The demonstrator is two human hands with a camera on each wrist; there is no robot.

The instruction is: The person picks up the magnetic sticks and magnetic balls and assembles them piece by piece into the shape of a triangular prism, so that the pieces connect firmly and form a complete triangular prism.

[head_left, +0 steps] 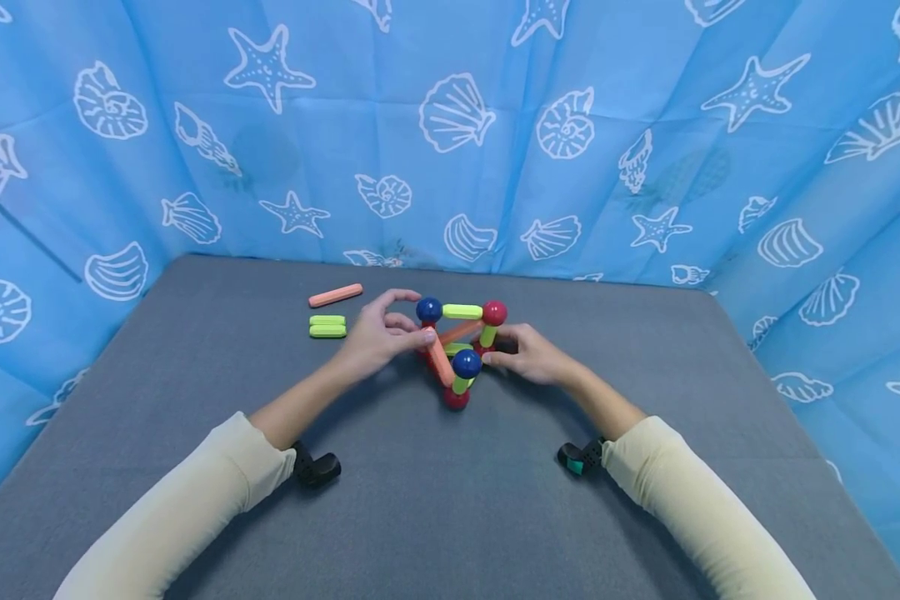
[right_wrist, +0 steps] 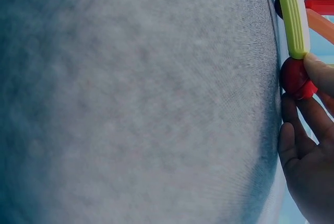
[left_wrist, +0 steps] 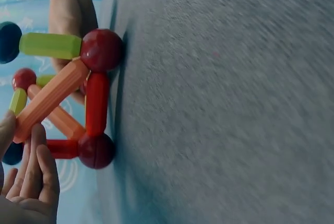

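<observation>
A frame of sticks and balls stands at mid-table. Two blue balls (head_left: 429, 310) (head_left: 467, 364) and a red ball (head_left: 495, 313) form its upper corners; red balls (left_wrist: 103, 50) (left_wrist: 96, 151) sit at the bottom, joined by a red stick (left_wrist: 96, 104). My left hand (head_left: 378, 332) pinches the upper end of a slanting orange stick (head_left: 438, 358) between thumb and fingers, beside the far blue ball. With thumb and fingertips, my right hand (head_left: 534, 357) grips the lower right red ball (right_wrist: 295, 78), under an upright yellow-green stick (right_wrist: 295, 23).
Left of the frame lie a loose orange stick (head_left: 335, 295) and two yellow-green sticks (head_left: 327, 326) side by side. A grey cloth (head_left: 450, 517) covers the table. Behind it hangs a blue curtain (head_left: 322, 158) with white shell prints.
</observation>
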